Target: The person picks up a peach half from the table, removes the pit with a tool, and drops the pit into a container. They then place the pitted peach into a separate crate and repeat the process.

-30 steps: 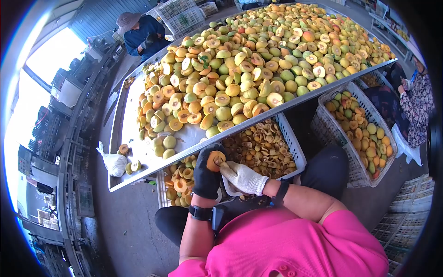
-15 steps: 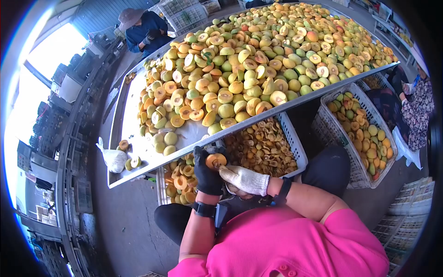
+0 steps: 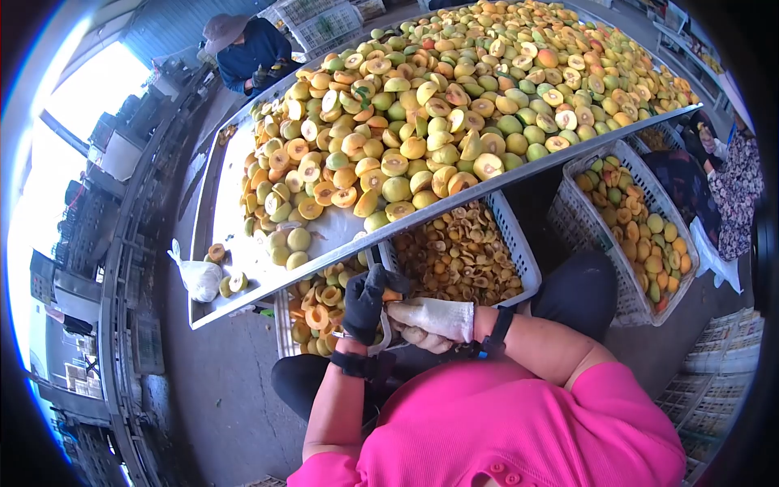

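My left hand (image 3: 365,305), in a black glove, is closed round an apricot half (image 3: 393,295) whose orange edge shows between its fingers. My right hand (image 3: 432,319), in a white knitted glove, meets it from the right with fingers curled; whatever lies inside them is hidden. Both hands are above two crates under the table edge. One crate (image 3: 531,272) contains small brownish-orange pieces, while the other (image 3: 284,329), below my left hand, has hollowed apricot halves. A large heap of halved apricots (image 3: 414,148) covers most of the metal table (image 3: 324,234).
A tied white plastic bag (image 3: 199,276) and a few halves sit at the table's left corner. Another crate of apricots (image 3: 641,235) stands on the right. One co-worker (image 3: 250,55) is across the table; another person (image 3: 734,191) sits at far right. Stacked crates (image 3: 718,365) are behind.
The apricot half has turned from facing up to nearly edge-on. My left hand has rolled over it and moved slightly right. The co-worker across the table has lowered their hands.
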`<state>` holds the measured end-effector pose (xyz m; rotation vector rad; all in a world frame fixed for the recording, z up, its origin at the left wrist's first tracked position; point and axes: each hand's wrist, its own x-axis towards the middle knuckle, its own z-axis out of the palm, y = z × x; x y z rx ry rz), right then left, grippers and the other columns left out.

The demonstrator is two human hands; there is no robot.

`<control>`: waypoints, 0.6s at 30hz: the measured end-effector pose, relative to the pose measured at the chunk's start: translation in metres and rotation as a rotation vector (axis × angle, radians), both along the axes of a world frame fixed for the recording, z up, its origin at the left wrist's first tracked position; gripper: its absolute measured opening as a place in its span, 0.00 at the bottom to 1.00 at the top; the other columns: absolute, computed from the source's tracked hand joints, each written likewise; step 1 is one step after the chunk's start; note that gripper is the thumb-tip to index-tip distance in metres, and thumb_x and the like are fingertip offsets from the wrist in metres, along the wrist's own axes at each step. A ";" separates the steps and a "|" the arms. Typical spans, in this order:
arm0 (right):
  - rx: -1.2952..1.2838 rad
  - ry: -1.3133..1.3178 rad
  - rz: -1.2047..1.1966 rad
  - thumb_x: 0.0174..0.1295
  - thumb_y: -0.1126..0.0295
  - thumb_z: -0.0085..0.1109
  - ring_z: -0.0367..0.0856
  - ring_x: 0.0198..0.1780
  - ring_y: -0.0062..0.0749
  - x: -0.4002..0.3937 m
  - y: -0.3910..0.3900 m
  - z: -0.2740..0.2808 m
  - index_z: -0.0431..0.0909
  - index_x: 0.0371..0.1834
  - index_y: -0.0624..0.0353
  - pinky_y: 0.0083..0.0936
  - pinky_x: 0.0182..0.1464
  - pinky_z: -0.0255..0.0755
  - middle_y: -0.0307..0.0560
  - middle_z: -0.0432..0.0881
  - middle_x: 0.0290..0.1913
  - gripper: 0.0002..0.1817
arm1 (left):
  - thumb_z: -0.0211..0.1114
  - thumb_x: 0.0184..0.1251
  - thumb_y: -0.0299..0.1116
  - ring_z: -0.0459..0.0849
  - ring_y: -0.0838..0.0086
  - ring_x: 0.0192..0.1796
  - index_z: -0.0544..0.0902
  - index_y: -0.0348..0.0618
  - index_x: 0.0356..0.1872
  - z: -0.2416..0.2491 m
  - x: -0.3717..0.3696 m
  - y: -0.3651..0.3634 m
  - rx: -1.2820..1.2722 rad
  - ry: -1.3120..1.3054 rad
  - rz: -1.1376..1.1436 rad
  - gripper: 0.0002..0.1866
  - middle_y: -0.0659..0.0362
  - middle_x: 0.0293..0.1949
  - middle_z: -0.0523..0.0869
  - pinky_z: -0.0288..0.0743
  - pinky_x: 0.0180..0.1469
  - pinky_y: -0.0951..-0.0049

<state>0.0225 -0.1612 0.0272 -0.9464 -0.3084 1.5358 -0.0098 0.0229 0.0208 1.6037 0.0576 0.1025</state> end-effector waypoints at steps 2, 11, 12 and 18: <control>0.081 0.212 0.018 0.77 0.42 0.45 0.56 0.10 0.12 -0.001 0.001 -0.002 0.69 0.36 0.50 0.14 0.09 0.49 0.29 0.63 0.18 0.23 | 0.51 0.81 0.53 0.86 0.71 0.33 0.85 0.34 0.34 0.001 -0.004 0.000 -0.086 -0.005 -0.012 0.29 0.54 0.31 0.89 0.80 0.41 0.71; 0.352 0.662 0.071 0.76 0.42 0.46 0.54 0.10 0.08 0.004 0.003 -0.031 0.70 0.43 0.55 0.11 0.08 0.47 0.29 0.63 0.19 0.25 | 0.52 0.79 0.56 0.83 0.65 0.35 0.80 0.48 0.31 -0.001 0.002 -0.023 -1.050 0.185 0.155 0.24 0.56 0.29 0.84 0.80 0.42 0.64; 0.367 0.686 0.075 0.76 0.41 0.46 0.54 0.10 0.08 0.003 0.003 -0.029 0.71 0.44 0.55 0.11 0.08 0.45 0.29 0.63 0.19 0.25 | 0.54 0.79 0.55 0.83 0.66 0.36 0.80 0.48 0.33 -0.004 0.001 -0.018 -1.126 0.118 0.141 0.22 0.56 0.29 0.84 0.80 0.44 0.64; 0.490 0.659 -0.031 0.75 0.40 0.46 0.53 0.10 0.10 0.012 -0.004 -0.024 0.70 0.42 0.52 0.13 0.10 0.48 0.28 0.62 0.19 0.25 | 0.49 0.82 0.47 0.84 0.64 0.50 0.80 0.40 0.49 -0.049 -0.015 0.051 -0.540 -0.157 0.254 0.20 0.54 0.47 0.86 0.77 0.57 0.63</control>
